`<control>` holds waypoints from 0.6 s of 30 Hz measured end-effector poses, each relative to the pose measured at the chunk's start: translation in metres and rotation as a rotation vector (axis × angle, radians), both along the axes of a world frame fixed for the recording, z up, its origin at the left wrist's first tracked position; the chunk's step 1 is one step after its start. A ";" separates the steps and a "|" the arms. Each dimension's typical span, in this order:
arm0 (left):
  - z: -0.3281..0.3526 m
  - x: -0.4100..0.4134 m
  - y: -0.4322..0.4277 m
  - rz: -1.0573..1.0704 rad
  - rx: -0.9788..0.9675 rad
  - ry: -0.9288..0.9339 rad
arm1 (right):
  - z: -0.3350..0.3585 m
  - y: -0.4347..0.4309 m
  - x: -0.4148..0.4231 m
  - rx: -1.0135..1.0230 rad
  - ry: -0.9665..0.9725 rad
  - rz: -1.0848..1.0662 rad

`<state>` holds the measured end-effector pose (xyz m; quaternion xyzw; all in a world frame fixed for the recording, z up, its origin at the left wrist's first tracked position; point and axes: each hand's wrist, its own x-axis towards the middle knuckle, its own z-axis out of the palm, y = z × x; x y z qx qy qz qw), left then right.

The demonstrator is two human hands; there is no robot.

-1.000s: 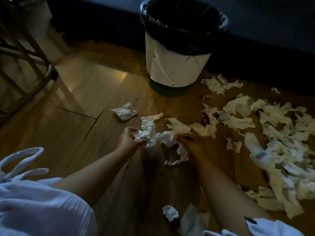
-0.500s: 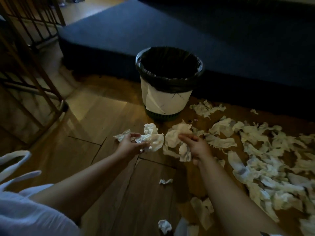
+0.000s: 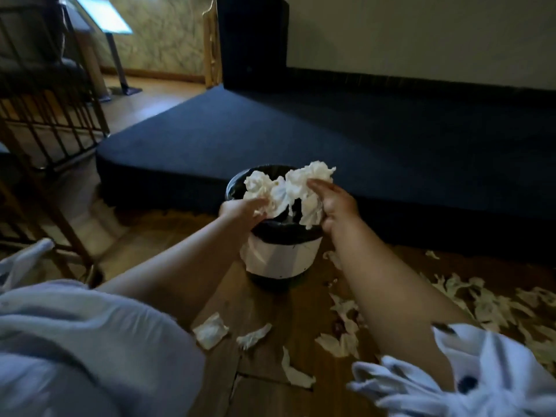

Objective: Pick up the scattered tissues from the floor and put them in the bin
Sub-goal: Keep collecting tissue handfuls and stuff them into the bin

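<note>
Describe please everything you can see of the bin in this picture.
The bin is a small round container standing upright on the wooden floor, just in front of the dark blue platform. Its wall looks white with a dark base, and a black plastic liner folds over the rim. The left hand and the right hand hold crumpled white tissues over its opening, hiding most of the inside. Loose tissues lie on the floor around it.
</note>
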<state>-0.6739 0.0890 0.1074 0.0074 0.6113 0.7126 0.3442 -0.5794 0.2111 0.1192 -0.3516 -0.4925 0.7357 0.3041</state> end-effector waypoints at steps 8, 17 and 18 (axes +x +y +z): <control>-0.020 -0.039 0.051 -0.051 0.067 0.002 | -0.028 0.026 -0.055 -0.116 -0.088 0.030; -0.020 -0.029 0.041 -0.064 0.138 -0.031 | -0.033 0.018 -0.046 -0.116 -0.010 0.025; -0.020 -0.025 0.036 -0.065 0.140 -0.023 | -0.034 0.017 -0.043 -0.103 0.017 0.004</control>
